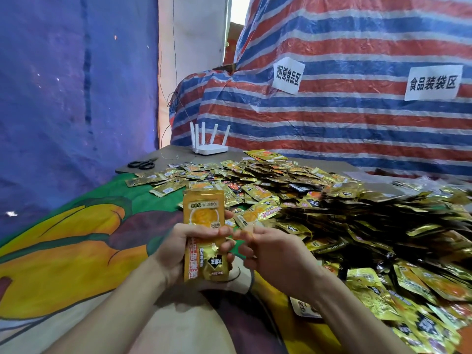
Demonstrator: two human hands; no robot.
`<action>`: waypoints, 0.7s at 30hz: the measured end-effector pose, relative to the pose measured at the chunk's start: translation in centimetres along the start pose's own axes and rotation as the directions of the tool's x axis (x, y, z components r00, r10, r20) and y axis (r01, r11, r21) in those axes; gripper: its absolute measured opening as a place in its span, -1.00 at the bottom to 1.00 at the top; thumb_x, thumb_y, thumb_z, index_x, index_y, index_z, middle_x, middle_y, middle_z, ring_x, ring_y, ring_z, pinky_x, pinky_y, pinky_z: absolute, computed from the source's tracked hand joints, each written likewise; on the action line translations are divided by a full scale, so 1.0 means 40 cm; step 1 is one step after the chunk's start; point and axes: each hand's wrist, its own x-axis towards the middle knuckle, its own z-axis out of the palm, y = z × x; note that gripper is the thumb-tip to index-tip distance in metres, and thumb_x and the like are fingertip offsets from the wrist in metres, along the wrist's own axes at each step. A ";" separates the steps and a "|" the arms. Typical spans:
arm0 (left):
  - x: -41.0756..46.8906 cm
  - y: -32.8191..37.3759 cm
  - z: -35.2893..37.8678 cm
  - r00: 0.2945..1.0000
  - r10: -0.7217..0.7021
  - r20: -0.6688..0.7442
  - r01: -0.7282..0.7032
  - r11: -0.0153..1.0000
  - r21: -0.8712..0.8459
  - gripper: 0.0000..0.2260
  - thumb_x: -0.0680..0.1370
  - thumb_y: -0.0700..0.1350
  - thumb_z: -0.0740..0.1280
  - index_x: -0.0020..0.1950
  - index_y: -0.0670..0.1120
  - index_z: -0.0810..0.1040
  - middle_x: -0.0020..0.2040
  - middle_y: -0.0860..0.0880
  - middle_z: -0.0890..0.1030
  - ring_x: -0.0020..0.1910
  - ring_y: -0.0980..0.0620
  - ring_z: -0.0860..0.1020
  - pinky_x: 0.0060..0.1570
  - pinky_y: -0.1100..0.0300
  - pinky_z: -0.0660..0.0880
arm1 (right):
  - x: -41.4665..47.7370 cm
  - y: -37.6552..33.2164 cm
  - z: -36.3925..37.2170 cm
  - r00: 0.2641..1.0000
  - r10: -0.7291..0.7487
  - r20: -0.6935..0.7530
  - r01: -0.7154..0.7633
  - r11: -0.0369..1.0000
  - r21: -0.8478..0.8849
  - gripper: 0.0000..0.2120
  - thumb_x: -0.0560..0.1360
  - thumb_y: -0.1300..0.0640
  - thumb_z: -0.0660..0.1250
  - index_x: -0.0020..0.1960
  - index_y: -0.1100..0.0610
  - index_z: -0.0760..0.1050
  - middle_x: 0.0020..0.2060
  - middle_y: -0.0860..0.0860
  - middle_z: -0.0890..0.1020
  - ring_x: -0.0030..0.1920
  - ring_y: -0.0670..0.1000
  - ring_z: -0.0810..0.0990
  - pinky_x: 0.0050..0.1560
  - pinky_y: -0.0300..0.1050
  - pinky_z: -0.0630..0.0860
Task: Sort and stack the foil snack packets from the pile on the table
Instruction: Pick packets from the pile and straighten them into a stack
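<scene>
Right side is blocked by the packet pile [332,213]; open room is given by bare cloth [76,238] at left; router [209,146] and scissors [141,164] are set at the far edge.

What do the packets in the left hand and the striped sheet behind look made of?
Packets held by the left hand: likely metallised plastic film, glossy, shown by gold glare and crinkles. Striped sheet: probably woven plastic tarpaulin, slight sheen, sharp creases.
</scene>
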 end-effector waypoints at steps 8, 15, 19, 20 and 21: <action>0.009 -0.009 -0.005 0.990 -0.092 0.102 0.096 0.995 -0.033 -0.68 0.41 -0.33 0.41 0.16 -0.20 0.63 -0.13 -0.14 0.52 -0.26 -0.07 0.53 -0.11 -0.03 0.54 | -0.019 -0.036 -0.021 0.988 -0.151 -0.005 0.149 0.969 0.199 -0.87 0.34 0.08 0.22 -0.34 0.11 0.43 -0.37 0.06 0.43 -0.21 0.09 0.45 0.02 0.00 0.36; 0.018 -0.025 0.003 0.992 -0.083 -0.094 0.086 0.996 0.033 -0.71 0.38 -0.30 0.39 0.08 -0.23 0.70 -0.07 -0.21 0.67 -0.21 -0.15 0.66 -0.17 -0.04 0.61 | 0.012 -0.010 0.009 0.981 -0.110 -0.159 0.153 0.945 0.288 -0.74 0.50 0.39 0.22 0.14 0.28 0.56 -0.14 0.18 0.71 -0.39 0.07 0.64 -0.24 0.00 0.67; 0.028 -0.011 -0.001 0.943 0.066 -0.327 -0.074 0.997 -0.013 -0.62 0.39 -0.26 0.31 0.20 -0.19 0.64 0.00 -0.24 0.70 -0.16 -0.19 0.70 -0.25 -0.05 0.64 | 0.009 0.006 -0.005 0.947 -0.145 -0.286 0.179 0.979 0.097 -0.65 0.58 0.46 0.20 0.26 0.21 0.57 0.10 0.24 0.70 -0.11 0.22 0.74 -0.24 -0.02 0.68; 0.029 -0.005 -0.004 0.922 0.130 -0.365 -0.150 0.988 -0.026 -0.63 0.38 -0.25 0.31 0.18 -0.18 0.64 -0.05 -0.23 0.70 -0.17 -0.19 0.71 -0.28 -0.07 0.64 | 0.007 0.010 -0.007 0.938 -0.154 -0.312 0.174 0.984 0.038 -0.65 0.56 0.47 0.26 0.26 0.20 0.57 0.09 0.23 0.70 -0.08 0.24 0.74 -0.23 -0.01 0.68; 0.029 0.000 -0.008 0.903 0.192 -0.384 -0.218 0.976 -0.027 -0.65 0.38 -0.25 0.32 0.14 -0.15 0.65 -0.08 -0.20 0.71 -0.19 -0.18 0.71 -0.29 -0.07 0.64 | 0.006 0.014 -0.006 0.931 -0.156 -0.331 0.159 0.987 -0.018 -0.63 0.53 0.46 0.32 0.27 0.19 0.58 0.08 0.21 0.71 -0.06 0.24 0.74 -0.21 0.01 0.68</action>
